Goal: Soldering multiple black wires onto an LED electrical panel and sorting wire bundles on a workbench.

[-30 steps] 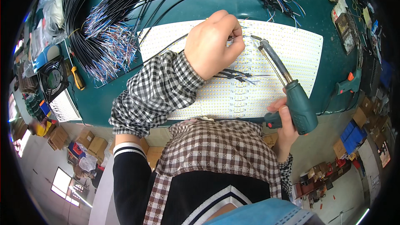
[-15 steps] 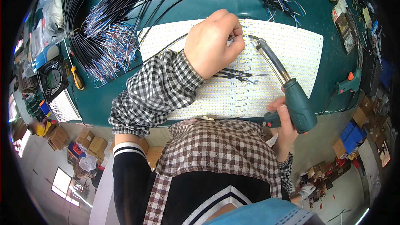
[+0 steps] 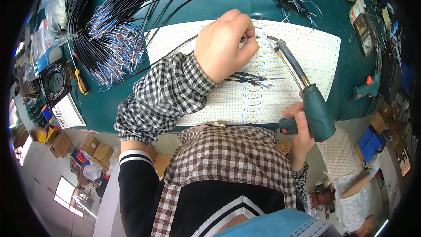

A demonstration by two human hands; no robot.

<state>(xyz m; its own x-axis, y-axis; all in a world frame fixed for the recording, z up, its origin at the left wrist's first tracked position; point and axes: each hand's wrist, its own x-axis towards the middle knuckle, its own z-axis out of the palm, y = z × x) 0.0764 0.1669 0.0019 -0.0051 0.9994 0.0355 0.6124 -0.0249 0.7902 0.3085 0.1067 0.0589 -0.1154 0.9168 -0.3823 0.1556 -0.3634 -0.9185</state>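
Note:
My left hand point(image 3: 226, 44) rests as a closed fist on a white panel of LED strips point(image 3: 315, 57) and pinches a thin black wire point(image 3: 175, 48) against it. My right hand point(image 3: 300, 127) grips the green pistol handle of a soldering gun point(image 3: 313, 105). Its long metal tip point(image 3: 278, 46) points at the panel just right of my left fingers. A few short loose wires point(image 3: 247, 78) lie on the panel below my left hand.
A big bundle of black cables with blue and red ends point(image 3: 109, 30) covers the green bench point(image 3: 219, 4) at the upper left. A small fan point(image 3: 55, 83) and a yellow-handled screwdriver point(image 3: 80, 81) lie left. Another green tool point(image 3: 366, 88) sits right. Cardboard boxes point(image 3: 98, 153) stand below.
The soldering gun's tip has shifted slightly right, away from my left fingers. My left hand has hardly moved.

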